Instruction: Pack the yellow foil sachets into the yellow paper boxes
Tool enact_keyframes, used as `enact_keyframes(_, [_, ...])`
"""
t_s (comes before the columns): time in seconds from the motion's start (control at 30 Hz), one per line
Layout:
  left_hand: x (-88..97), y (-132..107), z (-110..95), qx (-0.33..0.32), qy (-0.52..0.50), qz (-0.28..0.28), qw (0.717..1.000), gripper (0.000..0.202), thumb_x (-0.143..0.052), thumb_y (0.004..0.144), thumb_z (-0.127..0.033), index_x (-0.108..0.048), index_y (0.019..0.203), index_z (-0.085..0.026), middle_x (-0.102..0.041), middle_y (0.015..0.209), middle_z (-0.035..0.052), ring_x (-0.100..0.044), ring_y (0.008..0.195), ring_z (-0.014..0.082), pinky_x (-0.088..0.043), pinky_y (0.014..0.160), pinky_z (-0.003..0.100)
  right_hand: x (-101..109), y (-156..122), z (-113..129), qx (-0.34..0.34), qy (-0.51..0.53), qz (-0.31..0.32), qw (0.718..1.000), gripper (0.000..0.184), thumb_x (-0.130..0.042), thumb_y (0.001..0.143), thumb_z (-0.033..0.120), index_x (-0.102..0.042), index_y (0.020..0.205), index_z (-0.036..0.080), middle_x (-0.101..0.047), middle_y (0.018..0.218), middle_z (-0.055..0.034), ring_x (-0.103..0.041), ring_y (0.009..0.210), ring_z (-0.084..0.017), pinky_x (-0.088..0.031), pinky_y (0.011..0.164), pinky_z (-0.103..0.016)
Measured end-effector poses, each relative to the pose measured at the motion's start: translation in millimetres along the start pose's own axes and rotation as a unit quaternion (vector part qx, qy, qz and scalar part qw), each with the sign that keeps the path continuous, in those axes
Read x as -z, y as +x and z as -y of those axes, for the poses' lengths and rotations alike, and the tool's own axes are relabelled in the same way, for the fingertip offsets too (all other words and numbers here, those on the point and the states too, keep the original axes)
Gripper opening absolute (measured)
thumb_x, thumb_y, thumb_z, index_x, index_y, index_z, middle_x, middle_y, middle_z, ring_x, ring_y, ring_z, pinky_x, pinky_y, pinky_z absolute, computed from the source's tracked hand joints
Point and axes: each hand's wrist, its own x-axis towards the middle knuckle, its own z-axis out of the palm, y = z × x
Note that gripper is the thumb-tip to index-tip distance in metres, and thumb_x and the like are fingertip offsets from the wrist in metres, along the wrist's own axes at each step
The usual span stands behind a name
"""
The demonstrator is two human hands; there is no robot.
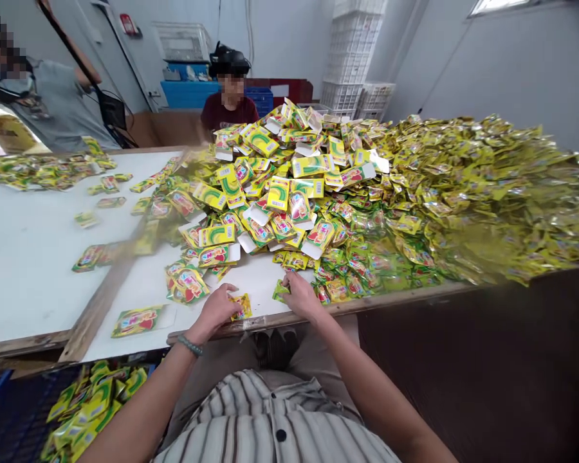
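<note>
At the table's front edge, my left hand (219,310) is closed on a small yellow candy packet (242,307). To its right, my right hand (299,294) pinches a green candy packet (280,290). Right in front of my hands rises a heap of yellow-green candy boxes (277,193), several with white flaps standing out. A pile of small shiny packets (463,186) spreads over the right side of the table. Left of my left hand lies a flat candy box (137,321) near the edge, with a few more boxes (186,283) beyond it.
A wooden strip (101,302) divides the white table (38,257). Below left, a blue crate (9,411) holds more yellow boxes (94,405). One person (229,103) sits behind the heap; another (58,96) stands at the far left. White crates (352,58) are stacked behind.
</note>
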Motion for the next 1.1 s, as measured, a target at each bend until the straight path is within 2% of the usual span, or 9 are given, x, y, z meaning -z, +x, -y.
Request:
enact_keyframes(0.13, [1.5,-15,-4,0.002,-0.119,0.034,0.992,0.024,-0.064,0.054,-0.027,-0.062,0.076,-0.016,-0.064,0.063,-0.0007,-0.060,0.058,0.0165,-0.044,0.053,0.025,3,-1,0,-0.025,0.044,0.005,0.999,0.043,-0.070,0.071,0.018,-0.054,0.111,0.016,-0.059,0.091,-0.0025,-0.054,0.077,-0.016,-0.039,0.071,-0.026])
enact_keyframes(0.27, [-1.9,-24,-10,0.007,-0.261,0.054,0.964,0.029,-0.072,0.055,-0.037,-0.058,0.070,-0.016,-0.068,0.071,0.0020,-0.065,0.063,0.0162,-0.049,0.055,0.025,9,-3,-1,-0.022,0.034,-0.014,0.999,0.013,-0.068,0.071,0.021,-0.062,0.081,0.016,-0.059,0.089,-0.0045,-0.055,0.078,-0.017,-0.040,0.071,-0.027])
enact_keyframes(0.4, [-5.2,-20,-14,0.013,-0.400,0.069,0.914,0.040,-0.084,0.047,-0.033,-0.064,0.076,-0.015,-0.072,0.072,0.0028,-0.068,0.066,0.0170,-0.053,0.065,0.028,11,-8,7,-0.053,0.110,-0.068,0.990,0.018,-0.070,0.070,0.030,-0.057,0.072,0.018,-0.057,0.075,-0.0004,-0.053,0.068,-0.014,-0.040,0.064,-0.025])
enact_keyframes(0.47, [-4.6,-17,-12,0.006,-0.425,0.061,0.903,0.042,-0.087,0.044,-0.033,-0.065,0.075,-0.014,-0.072,0.068,0.0017,-0.068,0.065,0.0171,-0.053,0.069,0.029,7,-9,22,-0.095,0.225,-0.071,0.967,0.028,-0.071,0.068,0.040,-0.052,0.071,0.020,-0.054,0.064,0.0027,-0.050,0.059,-0.013,-0.039,0.057,-0.024])
enact_keyframes(0.57, [0.0,-15,-3,0.001,-0.449,0.055,0.892,0.043,-0.088,0.045,-0.038,-0.066,0.073,-0.014,-0.069,0.063,-0.0001,-0.065,0.062,0.0156,-0.052,0.067,0.028,-10,-5,59,-0.140,0.426,-0.041,0.893,0.043,-0.073,0.062,0.052,-0.046,0.075,0.021,-0.053,0.060,0.0049,-0.048,0.048,-0.011,-0.037,0.046,-0.023])
enact_keyframes(0.63, [4.6,-16,5,-0.001,-0.480,0.050,0.876,0.043,-0.086,0.048,-0.042,-0.066,0.073,-0.014,-0.068,0.062,-0.0009,-0.063,0.059,0.0138,-0.050,0.063,0.026,-25,0,86,-0.153,0.469,-0.038,0.869,0.046,-0.075,0.060,0.053,-0.044,0.076,0.022,-0.052,0.057,0.0062,-0.046,0.044,-0.010,-0.034,0.042,-0.022])
enact_keyframes(0.87, [18.4,-26,23,0.009,-0.546,0.023,0.838,0.045,-0.087,0.049,-0.037,-0.065,0.082,-0.015,-0.073,0.076,0.0031,-0.068,0.074,0.0182,-0.052,0.075,0.030,-56,10,120,-0.112,0.240,-0.119,0.957,0.031,-0.066,0.072,0.048,-0.049,0.073,0.022,-0.041,0.052,0.0076,-0.039,0.048,-0.011,-0.029,0.047,-0.023])
enact_keyframes(1.03, [29.1,-30,23,0.009,-0.544,0.027,0.838,0.043,-0.086,0.049,-0.031,-0.064,0.082,-0.016,-0.074,0.079,0.0044,-0.069,0.077,0.0205,-0.052,0.078,0.033,-37,7,121,-0.072,0.382,0.049,0.920,0.037,-0.064,0.074,0.055,-0.053,0.080,0.020,-0.056,0.063,0.0018,-0.051,0.057,-0.014,-0.039,0.053,-0.024])
enact_keyframes(1.1, [30.0,-30,25,-0.002,-0.533,0.017,0.846,0.040,-0.084,0.051,-0.031,-0.064,0.082,-0.016,-0.075,0.081,0.0049,-0.069,0.079,0.0212,-0.052,0.079,0.033,-32,3,123,-0.058,0.370,0.069,0.925,0.035,-0.067,0.073,0.051,-0.055,0.080,0.020,-0.058,0.067,0.0001,-0.054,0.062,-0.015,-0.041,0.057,-0.025])
